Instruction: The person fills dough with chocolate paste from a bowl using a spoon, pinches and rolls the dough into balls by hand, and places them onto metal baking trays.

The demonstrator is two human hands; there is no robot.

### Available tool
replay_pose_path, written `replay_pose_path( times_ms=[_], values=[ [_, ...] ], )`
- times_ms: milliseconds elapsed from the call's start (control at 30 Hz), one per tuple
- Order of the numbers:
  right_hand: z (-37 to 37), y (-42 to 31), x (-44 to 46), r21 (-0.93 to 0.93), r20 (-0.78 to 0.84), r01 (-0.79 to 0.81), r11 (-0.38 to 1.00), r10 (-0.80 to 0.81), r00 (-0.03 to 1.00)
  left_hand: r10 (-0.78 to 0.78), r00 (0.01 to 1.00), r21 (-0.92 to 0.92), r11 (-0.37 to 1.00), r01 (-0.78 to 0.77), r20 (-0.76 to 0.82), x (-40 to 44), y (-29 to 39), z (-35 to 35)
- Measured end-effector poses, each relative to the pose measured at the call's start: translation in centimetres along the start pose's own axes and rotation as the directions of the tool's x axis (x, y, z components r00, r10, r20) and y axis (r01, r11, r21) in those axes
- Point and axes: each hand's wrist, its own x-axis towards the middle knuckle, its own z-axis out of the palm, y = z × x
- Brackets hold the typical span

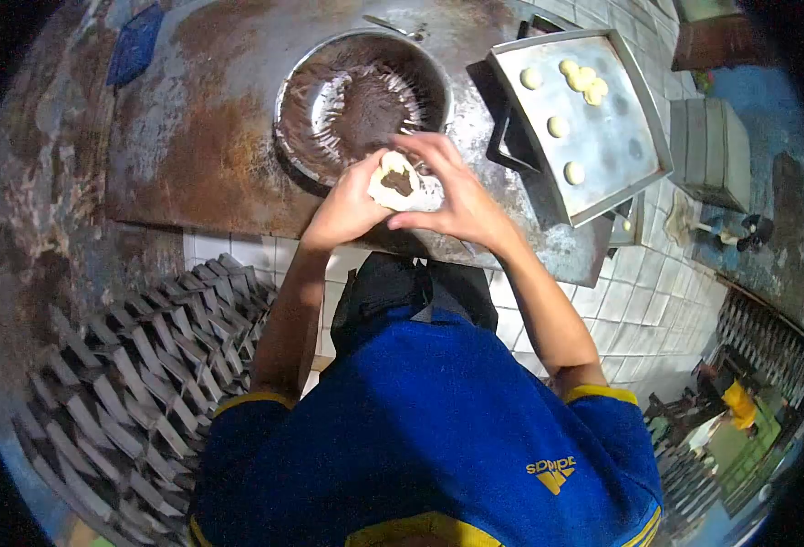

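Stained tabletop (201,118) beneath, the left grip (351,206) holds dough (384,192), the right grip (464,199) spread beside it.

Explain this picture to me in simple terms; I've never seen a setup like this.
There is no machine here, just a person's two bare hands. The single picture comes from a camera worn on the head, looking forward and down, so the wearer's blue shirt fills the bottom. On the worn table sits a large metal bowl, smeared inside with something brown. Toward the right is a metal tray with small pale lumps. The left hand holds a pale, dough-like piece with a dark filling. The right hand curves open beside it; whether its fingertips touch is hard to tell.
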Motion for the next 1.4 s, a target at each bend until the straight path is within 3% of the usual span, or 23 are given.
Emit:
replay_pose_path(
  times_ms=[100,133,267,300,367,400,433,467,533,567,633,700,767,833,900,967,1033,1100,1200,1233,1300,1367,1400],
  values=[
    [-1.5,-0.8,1.4,-0.103,0.007,0.160,0.982,-0.161,0.987,-0.081,0.991,0.065,0.995,0.074,0.105,0.3,1.8,-0.6],
    [-2.1,-0.8,1.3,0.000,0.027,0.072,0.997,-0.072,0.997,-0.074,0.991,0.066,0.996,0.067,0.109,0.3,2.4,-1.0],
    [-2.7,-0.9,0.3,0.355,-0.003,-0.159,0.921,0.172,0.985,0.047,0.949,-0.420,0.903,0.094,0.312,-0.2,3.9,-2.1],
    [-2.7,-1.1,0.3,0.450,-0.018,-0.184,0.874,0.215,0.976,0.053,0.946,-0.420,0.903,0.090,0.318,-0.1,3.7,-1.9],
    [-3.1,-2.1,-0.2,0.514,0.009,-0.238,0.824,0.272,0.962,0.067,0.968,-0.530,0.845,0.075,0.243,0.2,3.3,-0.9],
    [-3.5,-3.2,-0.3,0.577,0.049,-0.290,0.763,0.322,0.945,-0.024,0.987,-0.538,0.836,0.106,0.158,0.3,3.6,-0.1],
    [-4.1,-4.8,-0.5,0.574,0.043,-0.290,0.766,0.325,0.945,-0.019,0.986,-0.539,0.836,0.105,0.163,0.4,3.6,0.5],
    [-4.9,-6.7,-0.6,0.301,-0.013,-0.243,0.922,0.259,0.966,-0.026,0.992,-0.588,0.804,0.092,0.121,0.6,3.4,1.2],
    [-5.1,-7.1,-0.7,-0.219,-0.076,-0.036,0.975,0.020,0.997,-0.034,0.999,-0.654,0.755,0.050,0.038,0.8,5.1,3.0],
    [-5.1,-7.1,-0.7,-0.219,-0.083,-0.045,0.975,0.027,0.996,-0.035,0.998,-0.654,0.755,0.058,0.048,0.7,5.4,3.4],
    [-5.9,-6.7,-0.2,-0.407,0.020,0.143,0.902,-0.148,0.989,-0.050,0.994,-0.639,0.762,0.102,0.099,1.1,6.0,4.0],
    [-6.8,-6.4,0.0,-0.252,-0.087,0.133,0.958,-0.159,0.983,-0.062,0.998,-0.643,0.763,0.065,0.027,1.6,6.4,4.3],
    [-8.5,-6.3,-0.6,-0.148,-0.114,0.029,0.989,-0.046,0.992,-0.050,0.979,-0.789,0.584,0.189,0.197,2.1,5.7,3.4],
    [-9.9,-6.5,-1.2,-0.058,-0.103,-0.029,0.998,0.023,0.994,-0.048,0.981,-0.772,0.609,0.180,0.190,1.9,7.9,4.6],
    [-11.0,-6.1,-2.0,-0.010,-0.157,-0.103,0.995,0.100,0.982,-0.002,0.999,-0.586,0.810,0.021,0.033,2.0,9.2,6.1],
    [-12.2,-6.4,-2.6,0.026,-0.181,-0.086,0.996,0.089,0.979,0.070,0.998,-0.543,0.838,-0.059,0.000,2.9,9.6,7.7],
    [-13.2,-6.7,-3.3,0.097,-0.226,-0.050,0.994,0.071,0.972,-0.003,0.997,-0.554,0.832,-0.040,-0.077,3.7,10.3,9.1],
    [-14.8,-6.1,-4.1,-0.040,-0.222,0.014,0.999,-0.022,0.975,-0.006,0.997,-0.596,0.802,-0.039,-0.073,4.3,11.9,10.2],
    [-15.9,-4.0,-4.6,-0.362,-0.139,0.234,0.902,-0.301,0.943,-0.048,0.996,-0.657,0.754,-0.017,-0.080,5.5,14.0,13.4],
    [-16.5,-3.0,-4.9,-0.361,-0.143,0.234,0.903,-0.301,0.943,-0.047,0.996,-0.655,0.756,-0.016,-0.078,5.8,14.4,13.8],
    [-17.7,-1.6,-5.5,-0.153,-0.211,0.138,0.979,-0.169,0.963,-0.178,0.984,-0.671,0.726,0.151,0.029,6.3,15.2,14.0],
    [-18.5,-1.6,-6.3,-0.053,-0.296,0.087,0.995,-0.099,0.950,-0.176,0.984,-0.728,0.677,0.111,-0.013,7.4,16.2,15.5],
    [-18.7,-0.9,-6.8,0.136,-0.355,0.004,0.991,0.045,0.934,-0.136,0.988,-0.690,0.722,0.044,-0.079,7.8,17.0,16.1]
  ],
)
